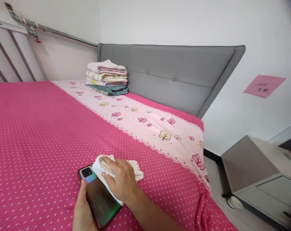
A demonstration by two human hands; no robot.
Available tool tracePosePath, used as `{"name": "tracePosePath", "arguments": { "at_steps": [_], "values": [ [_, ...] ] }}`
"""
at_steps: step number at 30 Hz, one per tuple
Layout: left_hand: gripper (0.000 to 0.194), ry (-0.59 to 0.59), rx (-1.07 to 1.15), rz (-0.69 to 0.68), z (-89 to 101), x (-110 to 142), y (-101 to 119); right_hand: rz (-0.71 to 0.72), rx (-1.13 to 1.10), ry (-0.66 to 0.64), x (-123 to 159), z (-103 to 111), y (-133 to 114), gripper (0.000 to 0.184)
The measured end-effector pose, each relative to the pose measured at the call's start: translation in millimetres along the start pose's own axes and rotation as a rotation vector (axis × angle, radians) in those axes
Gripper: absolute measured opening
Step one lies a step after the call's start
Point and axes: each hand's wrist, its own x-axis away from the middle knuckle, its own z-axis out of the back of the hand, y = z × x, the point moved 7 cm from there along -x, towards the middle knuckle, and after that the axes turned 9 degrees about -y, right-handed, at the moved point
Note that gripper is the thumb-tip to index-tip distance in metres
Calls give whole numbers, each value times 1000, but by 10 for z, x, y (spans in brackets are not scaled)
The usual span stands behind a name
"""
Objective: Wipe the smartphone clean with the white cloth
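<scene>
A smartphone with a dark, glossy back lies over the pink dotted bed cover, its camera block at the upper left. My left hand grips the phone's left edge, the thumb along its side near the camera; the other fingers are hidden. In my right hand is a white cloth, bunched under curled fingers and pressed on the phone's upper right part. One end of the cloth spreads out to the right past the knuckles.
The bed cover stretches around the hands. A stack of folded fabrics stands by the grey headboard. To the right are a bedside cabinet and a small white bowl-like item on the floor. A pink note sticks to the wall.
</scene>
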Motion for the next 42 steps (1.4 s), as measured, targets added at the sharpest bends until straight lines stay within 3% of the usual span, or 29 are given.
{"name": "tracePosePath", "arguments": {
  "at_steps": [42],
  "values": [
    [46,-3,-15,3,-6,24,6,7,28,3,-5,15,-9,49]
  ]
}}
